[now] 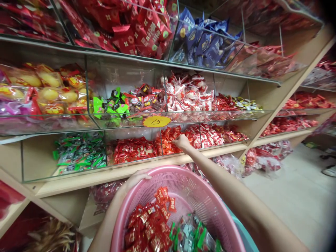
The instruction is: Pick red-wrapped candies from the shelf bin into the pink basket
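Observation:
My left hand (134, 179) grips the far rim of a pink mesh basket (207, 206) held low in front of me. Inside the basket lie red-wrapped candies (151, 224) and some green-and-silver ones (193, 236). My right hand (181, 141) reaches forward into a glass-fronted bin of small red candy packets (170, 138) on the lower shelf, its fingers curled down among the packets. Whether it has hold of any packets is hidden.
Tiered wooden shelves with glass dividers hold several bins: green candies (78, 152), red packets (133, 150), yellow cakes (49, 89), white-red sweets (187, 92), blue packs (203, 43). A yellow "15" tag (156, 121) hangs on the glass. Tiled floor lies at right.

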The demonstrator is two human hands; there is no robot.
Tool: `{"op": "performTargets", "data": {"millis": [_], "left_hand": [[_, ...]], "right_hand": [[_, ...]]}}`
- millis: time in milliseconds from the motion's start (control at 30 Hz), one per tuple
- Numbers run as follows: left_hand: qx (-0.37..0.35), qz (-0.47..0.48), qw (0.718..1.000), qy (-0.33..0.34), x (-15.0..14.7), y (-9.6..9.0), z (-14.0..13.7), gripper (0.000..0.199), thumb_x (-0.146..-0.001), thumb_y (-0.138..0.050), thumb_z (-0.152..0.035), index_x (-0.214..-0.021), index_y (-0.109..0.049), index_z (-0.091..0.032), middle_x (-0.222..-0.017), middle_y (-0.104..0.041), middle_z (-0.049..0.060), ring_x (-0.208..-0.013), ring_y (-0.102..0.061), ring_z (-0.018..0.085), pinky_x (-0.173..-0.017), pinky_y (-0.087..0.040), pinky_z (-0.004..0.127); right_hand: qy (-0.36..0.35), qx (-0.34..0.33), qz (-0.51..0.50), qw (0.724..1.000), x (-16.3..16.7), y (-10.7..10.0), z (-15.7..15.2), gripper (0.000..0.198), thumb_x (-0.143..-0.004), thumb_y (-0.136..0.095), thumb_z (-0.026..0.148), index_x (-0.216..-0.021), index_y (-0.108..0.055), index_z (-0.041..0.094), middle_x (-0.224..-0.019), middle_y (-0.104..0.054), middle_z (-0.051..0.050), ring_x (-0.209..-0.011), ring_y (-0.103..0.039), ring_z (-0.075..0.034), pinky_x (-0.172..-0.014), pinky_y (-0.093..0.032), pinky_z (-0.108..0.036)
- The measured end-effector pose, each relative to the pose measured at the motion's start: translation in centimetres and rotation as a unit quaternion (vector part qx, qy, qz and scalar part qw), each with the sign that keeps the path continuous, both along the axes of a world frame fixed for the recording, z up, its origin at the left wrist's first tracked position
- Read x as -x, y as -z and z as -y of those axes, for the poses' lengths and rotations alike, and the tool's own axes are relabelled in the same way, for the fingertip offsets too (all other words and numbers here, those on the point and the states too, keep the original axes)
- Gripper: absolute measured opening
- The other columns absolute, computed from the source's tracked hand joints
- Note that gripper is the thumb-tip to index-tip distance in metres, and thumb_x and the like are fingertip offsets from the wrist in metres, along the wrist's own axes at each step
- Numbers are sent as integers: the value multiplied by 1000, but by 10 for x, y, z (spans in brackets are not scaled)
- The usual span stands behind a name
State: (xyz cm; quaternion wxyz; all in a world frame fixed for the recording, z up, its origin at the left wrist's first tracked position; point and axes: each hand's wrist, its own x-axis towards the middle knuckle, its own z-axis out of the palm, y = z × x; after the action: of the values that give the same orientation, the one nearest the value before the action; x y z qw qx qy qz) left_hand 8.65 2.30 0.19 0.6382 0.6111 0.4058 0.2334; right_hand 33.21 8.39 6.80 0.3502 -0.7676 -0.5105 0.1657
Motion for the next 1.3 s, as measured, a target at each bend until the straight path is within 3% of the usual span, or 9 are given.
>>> {"op": "performTargets", "data": {"millis": [133,300,500,667,800,900,1067,1167,1300], "left_hand": [[11,10,1000,-24,0,3,0,29,-61,-58,-23,-87,-67,-15,-82,-66,2,-77,-56,19,-76,-40,26],[44,47,998,-11,0,8,-1,31,-61,-59,-25,-88,-66,-12,-75,-65,3,-67,-55,18,-70,-42,28],[39,30,999,-22,-2,2,1,26,-61,-59,-25,-83,-67,-13,-78,-66,3,-70,-57,18,-71,-42,28],[24,-1,999,-46,-2,-5,4,17,-58,-61,-22,-72,-66,-14,-76,-66,2,-72,-57,19,-70,-42,26],[58,18,998,-33,-4,-5,5,23,-61,-61,-22,-82,-68,-16,-76,-67,1,-71,-58,18,-70,-44,26],[49,41,997,-35,-4,-1,3,28,-61,-63,-20,-88,-67,-17,-78,-68,-1,-74,-58,17,-72,-44,25],[99,36,994,-22,-4,1,4,26,-62,-61,-22,-87,-67,-15,-71,-67,1,-65,-58,16,-69,-45,26],[89,21,995,-32,-3,-2,6,26,-62,-61,-23,-85,-67,-14,-71,-67,1,-64,-58,17,-66,-45,26],[32,-5,999,-41,-3,-4,5,26,-61,-60,-23,-84,-68,-15,-73,-66,1,-70,-58,18,-69,-43,26]], "right_hand": [[-16,-24,-74,997,-2,0,2,22,-59,-64,22,-45,-48,16,-42,-43,3,-45,-40,-9,-45,-29,-22],[-64,-76,-190,977,-8,-10,15,33,-62,-62,36,-46,-39,18,-39,-31,8,-38,-25,-4,-40,-22,-21],[-141,-112,-298,937,-15,-19,38,35,-59,-62,47,-56,-42,18,-45,-34,9,-37,-21,-3,-38,-15,-20],[-221,-99,-351,904,-20,-21,60,32,-61,-65,43,-62,-48,16,-50,-38,8,-39,-20,-2,-40,-11,-20],[-296,-51,-366,881,-18,-18,76,29,-65,-65,39,-60,-48,15,-47,-31,9,-40,-19,-2,-41,-10,-21],[-323,16,-347,880,-11,-4,87,27,-66,-64,39,-63,-53,14,-46,-33,9,-40,-20,-2,-40,-10,-21],[-327,124,-279,894,5,41,101,30,-63,-64,40,-57,-50,14,-45,-39,8,-40,-24,-3,-40,-15,-20],[-312,143,-224,912,9,66,105,32,-64,-60,37,-48,-41,16,-43,-34,8,-40,-23,-3,-40,-17,-20],[-287,145,-193,927,13,84,110,30,-65,-54,25,-43,-36,17,-41,-30,8,-40,-23,-4,-41,-18,-20]]}}
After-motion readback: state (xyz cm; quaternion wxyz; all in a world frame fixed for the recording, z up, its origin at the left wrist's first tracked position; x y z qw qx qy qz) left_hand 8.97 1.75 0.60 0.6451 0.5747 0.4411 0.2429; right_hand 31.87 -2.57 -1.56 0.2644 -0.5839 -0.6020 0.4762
